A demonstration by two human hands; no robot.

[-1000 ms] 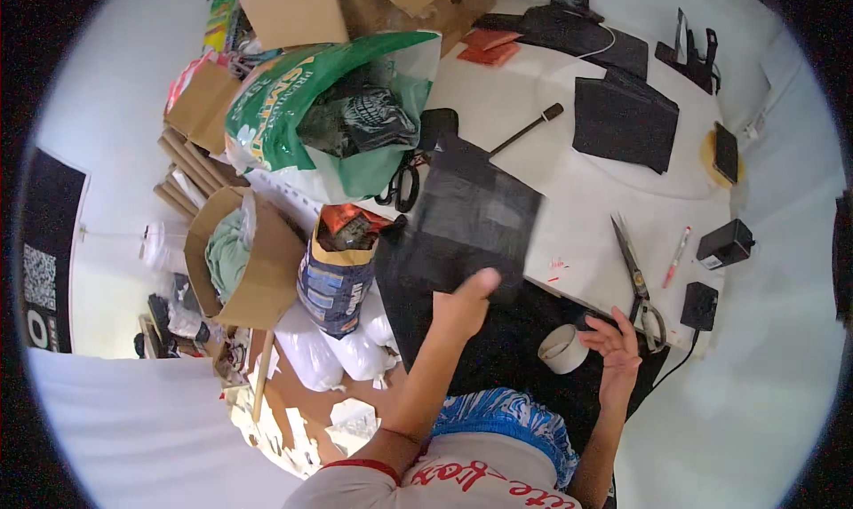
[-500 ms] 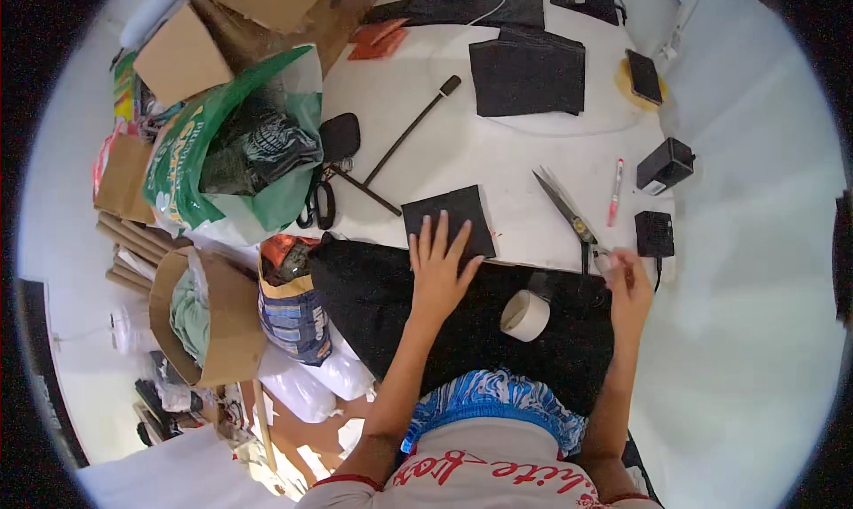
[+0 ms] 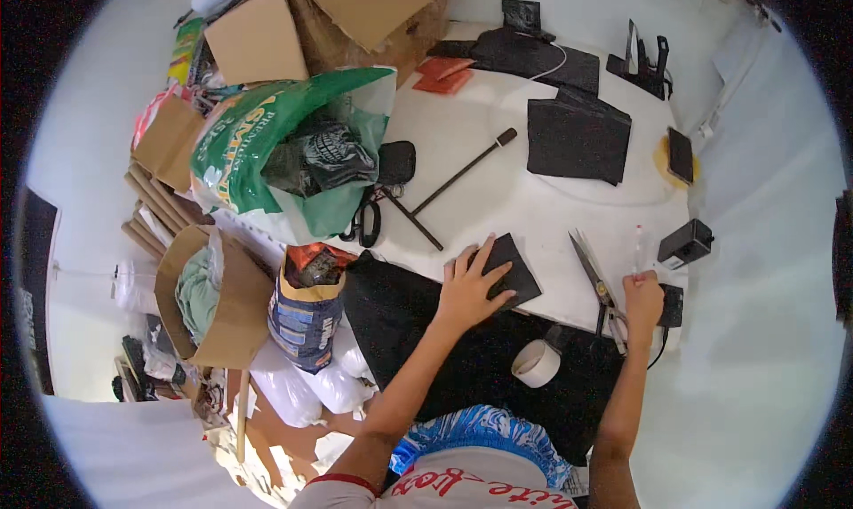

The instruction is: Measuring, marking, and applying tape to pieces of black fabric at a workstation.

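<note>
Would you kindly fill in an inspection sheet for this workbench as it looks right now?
Surface: white table, a large black fabric sheet draped over its near edge.
Job's things: small square black fabric piece lying flat; long metal scissors; thin white-and-red marker pen.
Clutter: roll of beige tape, black rod, folded black fabric stack, green plastic sack, cardboard boxes.
Grippers: left hand pressed flat on the square piece; right hand beside the scissors' handles, its hold unclear.
Cables: white cord by the far fabric.
Surroundings: brown paper bag and floor clutter left of the table.
</note>
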